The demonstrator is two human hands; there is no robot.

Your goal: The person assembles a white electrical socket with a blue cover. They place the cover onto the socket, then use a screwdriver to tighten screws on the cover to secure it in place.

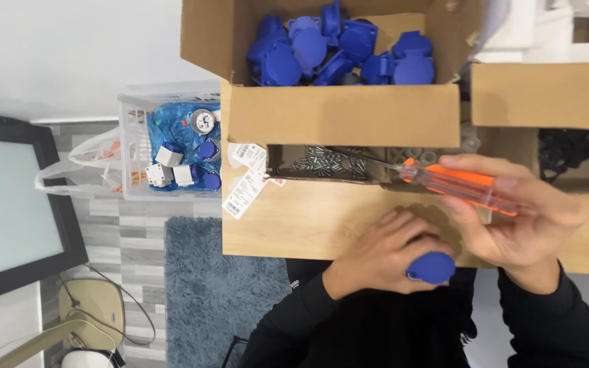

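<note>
Item: my left hand (383, 255) is clamping a blue plastic socket cap (432, 268) steady at the wooden tabletop (294, 218) edge; my right hand (519, 218) is gripping an orange-handled screwdriver (455, 184), tip reaching toward the tray of small metal screws (325, 162).

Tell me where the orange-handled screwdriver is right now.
In the head view the screwdriver is held in the right hand, right of centre, its tip reaching left over the tray of screws, above the left hand.

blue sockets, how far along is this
Done: a few blue-and-white pieces sit in the white basket. In hand: left hand holds one blue socket, right hand an orange screwdriver. Left: the cardboard box is heaped with blue sockets.
</note>
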